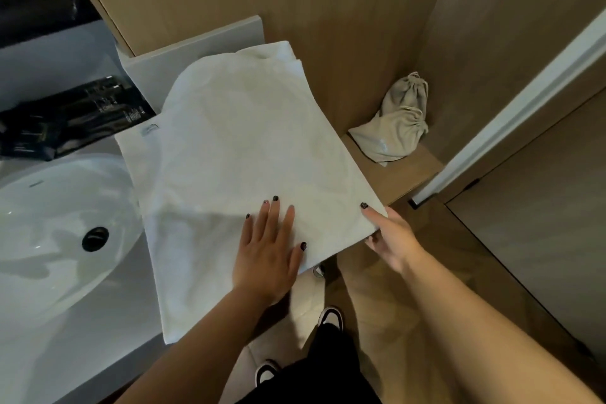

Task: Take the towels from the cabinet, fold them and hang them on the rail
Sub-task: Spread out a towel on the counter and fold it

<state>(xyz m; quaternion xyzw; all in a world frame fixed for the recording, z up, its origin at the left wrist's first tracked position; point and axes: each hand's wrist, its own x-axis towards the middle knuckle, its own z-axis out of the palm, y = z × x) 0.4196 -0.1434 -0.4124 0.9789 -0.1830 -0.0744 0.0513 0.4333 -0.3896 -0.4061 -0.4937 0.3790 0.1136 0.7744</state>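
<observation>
On the counter beside the basin we've got the white towel spread out, already doubled over, with a second layer peeking out at its left edge and carrying a small label. We see the left hand lying flat on the near part of the cloth, fingers straight and slightly fanned, pressing down and gripping nothing. Over at the towel's near right corner, the right hand has the edge: thumb on top, the other fingers tucked under the cloth, so it's a pinch on that corner, which overhangs the counter's edge.

To the left sits the white oval sink with its dark drain, and behind it a cluster of dark packets on the counter. Up and to the right, in the wooden niche, a beige drawstring bag rests on the shelf, well apart from the towel. A white-edged door stands open on the far right. Down below we catch black-and-white shoes on the pale floor.
</observation>
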